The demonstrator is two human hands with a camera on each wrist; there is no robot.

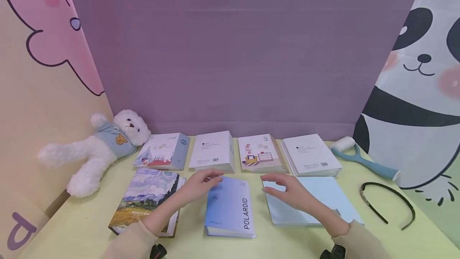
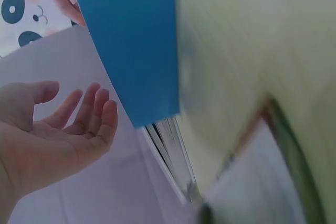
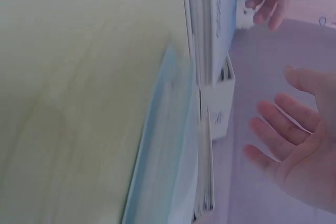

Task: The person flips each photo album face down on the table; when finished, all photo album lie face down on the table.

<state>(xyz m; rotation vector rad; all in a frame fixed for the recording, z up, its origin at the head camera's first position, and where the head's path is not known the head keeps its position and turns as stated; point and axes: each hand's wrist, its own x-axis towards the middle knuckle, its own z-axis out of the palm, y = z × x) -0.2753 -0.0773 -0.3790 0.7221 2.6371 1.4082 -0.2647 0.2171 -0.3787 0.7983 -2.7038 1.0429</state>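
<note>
A blue photo album marked POLAROID point(image 1: 230, 207) lies flat at the middle front of the table. My left hand point(image 1: 203, 187) hovers over its left edge, fingers relaxed and bent, holding nothing. In the left wrist view the left hand point(image 2: 68, 129) shows an empty palm beside the album's blue spine point(image 2: 134, 51). Above the left part of a pale blue album point(image 1: 309, 203), my right hand point(image 1: 287, 191) hangs with thumb and fingers apart. The right wrist view shows the right hand point(image 3: 299, 135) empty too. Left of the POLAROID album lies a painted-landscape photo album point(image 1: 147, 195), partly behind my left forearm.
Along the back lie a room-print album point(image 1: 161, 151), a white album point(image 1: 213, 151), a furniture-print album point(image 1: 260, 153) and another white album point(image 1: 310, 155). A white teddy bear point(image 1: 115, 143) leans at the left. On the right are a lint roller point(image 1: 366, 161) and a black headband point(image 1: 402, 197).
</note>
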